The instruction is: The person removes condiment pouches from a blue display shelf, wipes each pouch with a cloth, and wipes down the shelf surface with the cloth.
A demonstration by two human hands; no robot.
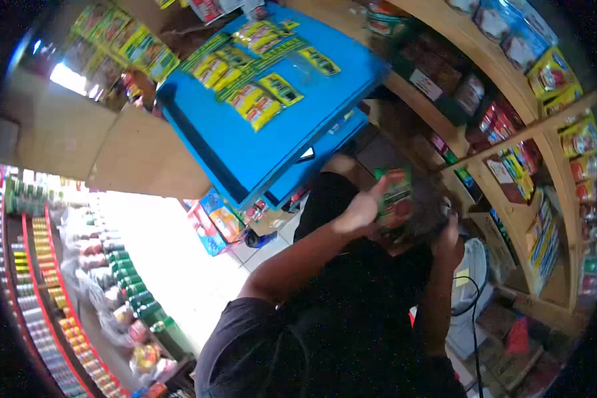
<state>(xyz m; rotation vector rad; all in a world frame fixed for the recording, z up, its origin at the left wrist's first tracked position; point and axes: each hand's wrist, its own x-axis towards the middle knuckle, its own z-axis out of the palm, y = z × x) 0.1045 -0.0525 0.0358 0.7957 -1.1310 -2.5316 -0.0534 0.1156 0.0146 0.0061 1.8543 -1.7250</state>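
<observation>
My left hand (363,211) is closed on a green packet with red pictures (397,199), held in front of my dark shirt. The thumb lies along the packet's face, and its print is too blurred to read. To the right, my right hand (448,235) is raised beside the packet with its fingers curled. A small pale bit shows at its fingertips, but I cannot make out what it is. Beyond my hands, a blue table (239,149) bears yellow-and-green sachets (253,105), some on strips and some apart.
Wooden shelves (544,126) with packaged goods curve along the right. Rows of bottles and cans (79,325) fill the left side. A cardboard sheet (142,152) adjoins the table. A white bucket (469,272) and a black cable (476,331) are at lower right.
</observation>
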